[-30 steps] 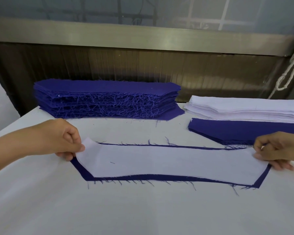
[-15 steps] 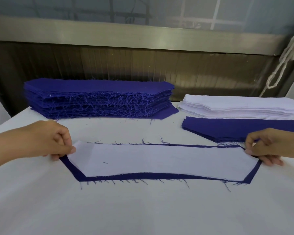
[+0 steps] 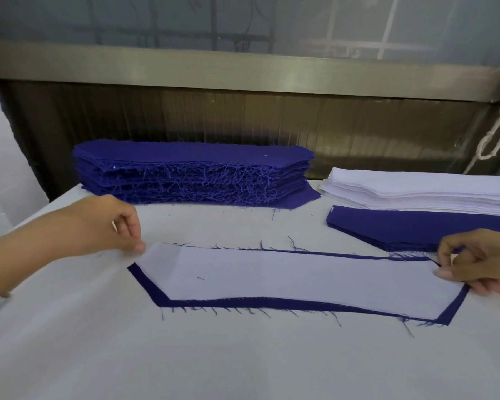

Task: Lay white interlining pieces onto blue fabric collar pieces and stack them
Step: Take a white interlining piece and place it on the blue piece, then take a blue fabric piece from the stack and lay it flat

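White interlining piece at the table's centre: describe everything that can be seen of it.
The white interlining piece is a long, thin cloth strip with slanted ends and a small dark thread on it. It lies flat on a blue collar piece of like shape, whose border shows along the near edge and both ends, and thinly at the far right. The left hand pinches its far-left corner, and the right hand pinches its right end.
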A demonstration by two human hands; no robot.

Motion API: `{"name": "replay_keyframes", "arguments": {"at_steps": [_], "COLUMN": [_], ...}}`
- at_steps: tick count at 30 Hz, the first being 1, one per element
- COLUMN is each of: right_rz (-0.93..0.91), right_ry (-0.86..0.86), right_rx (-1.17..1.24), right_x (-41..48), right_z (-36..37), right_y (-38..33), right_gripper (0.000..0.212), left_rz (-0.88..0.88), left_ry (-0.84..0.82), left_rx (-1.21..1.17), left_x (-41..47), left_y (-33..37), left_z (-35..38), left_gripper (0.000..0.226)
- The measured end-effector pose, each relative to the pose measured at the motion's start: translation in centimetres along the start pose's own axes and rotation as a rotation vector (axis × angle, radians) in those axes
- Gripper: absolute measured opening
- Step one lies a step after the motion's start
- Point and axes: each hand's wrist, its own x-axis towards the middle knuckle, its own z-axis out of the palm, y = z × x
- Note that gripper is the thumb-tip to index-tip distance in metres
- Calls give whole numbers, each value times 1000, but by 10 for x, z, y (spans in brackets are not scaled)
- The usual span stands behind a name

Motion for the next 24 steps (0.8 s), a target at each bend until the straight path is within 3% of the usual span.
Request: {"name": "replay_keyframes", "arguments": {"at_steps": [5, 11, 17, 22, 24], "right_rz": [7, -208, -375, -389, -347], "right_ry": [121, 299, 524, 640, 635], "right_rx": [12, 31, 82, 64, 2], "right_x": [3, 10, 51, 98, 115], "right_z": [-5, -2, 4, 3, 3], "right_y": [-31, -129, -213, -253, -261], "right_gripper": [50, 34, 14, 13, 26], "left_rz": [134, 258, 208, 155, 130], "left_ry": [407, 645, 583, 492, 462], "left_rx": [-66, -73, -11, 45, 75], "left_x": [7, 36, 79, 101, 106], "left_y": [10, 29, 29, 23, 20], "left_z": [-11, -36, -54, -60, -63], "left_gripper": [14, 4, 18, 23, 24]}}
